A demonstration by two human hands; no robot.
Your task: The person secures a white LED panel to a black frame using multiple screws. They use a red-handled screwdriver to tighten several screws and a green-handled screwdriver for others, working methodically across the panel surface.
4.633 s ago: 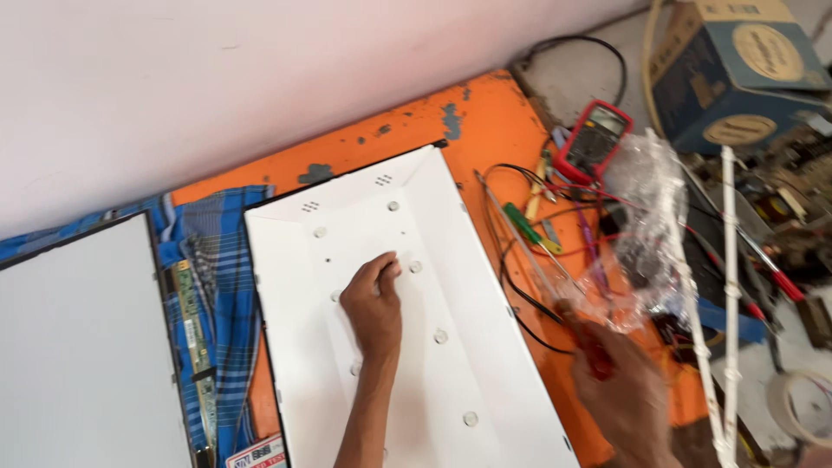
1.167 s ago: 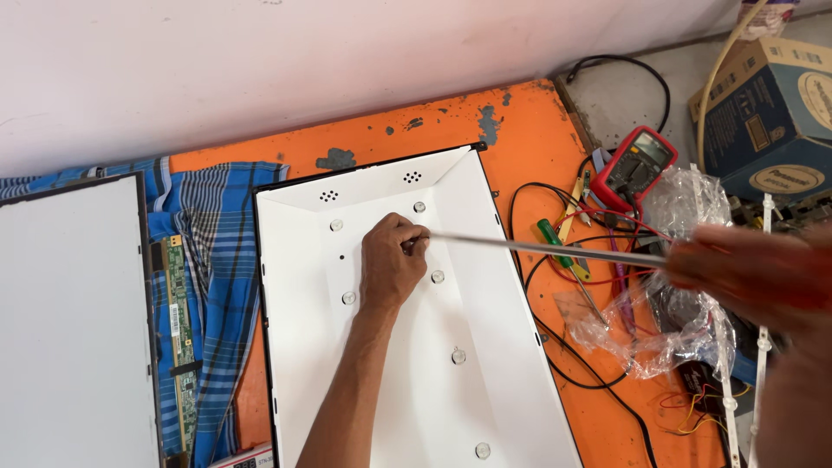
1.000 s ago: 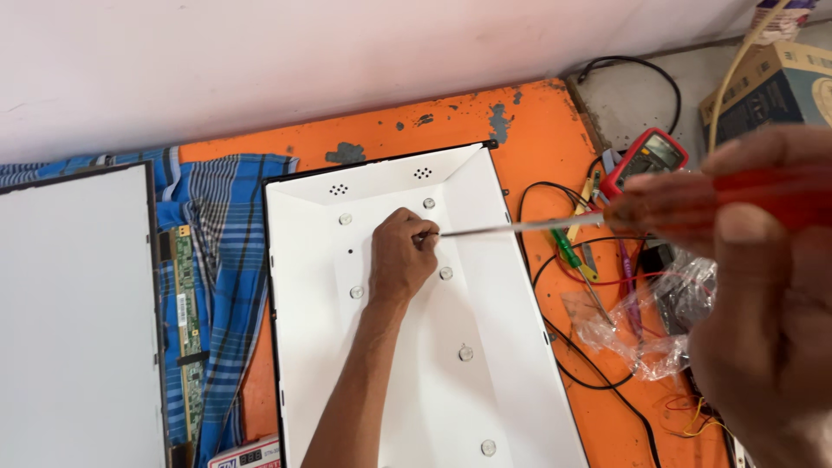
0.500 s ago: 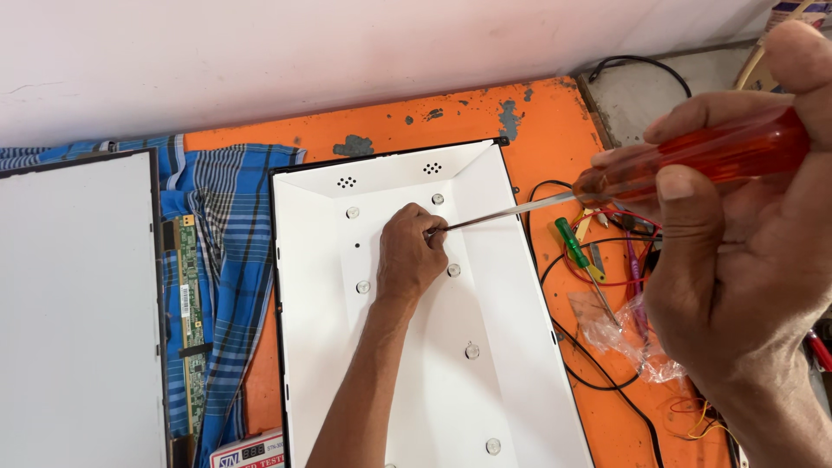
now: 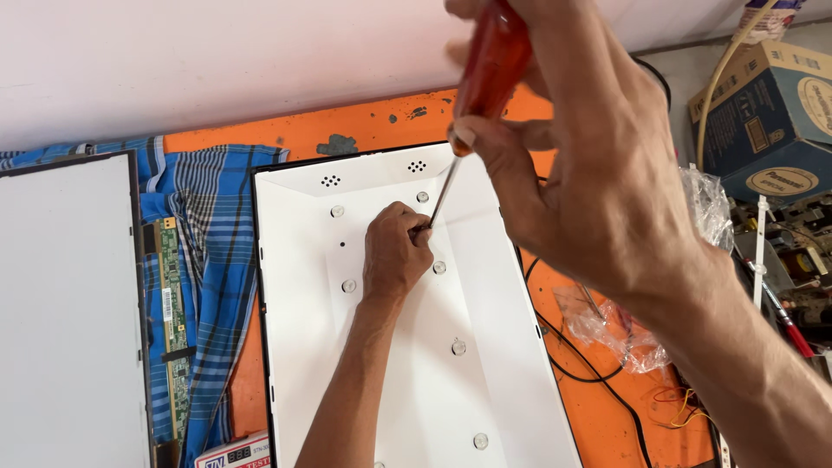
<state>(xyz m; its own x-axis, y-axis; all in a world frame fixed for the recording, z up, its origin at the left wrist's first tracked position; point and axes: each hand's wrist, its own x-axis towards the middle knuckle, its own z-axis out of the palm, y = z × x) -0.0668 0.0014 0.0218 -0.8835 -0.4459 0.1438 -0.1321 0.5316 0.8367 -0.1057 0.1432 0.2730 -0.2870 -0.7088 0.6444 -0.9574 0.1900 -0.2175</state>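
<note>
My right hand (image 5: pixel 598 173) grips the red screwdriver (image 5: pixel 485 65); my left hand (image 5: pixel 394 251) pinches its tip on the white panel (image 5: pixel 485 347).

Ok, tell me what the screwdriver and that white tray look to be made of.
Screwdriver: translucent red handle, probably plastic, since light glows through it; thin grey shaft with a dull metallic sheen, likely steel. White tray: matte white surface with moulded sloping walls and small vent holes; looks like plastic sheet, though painted metal can't be ruled out.
</note>
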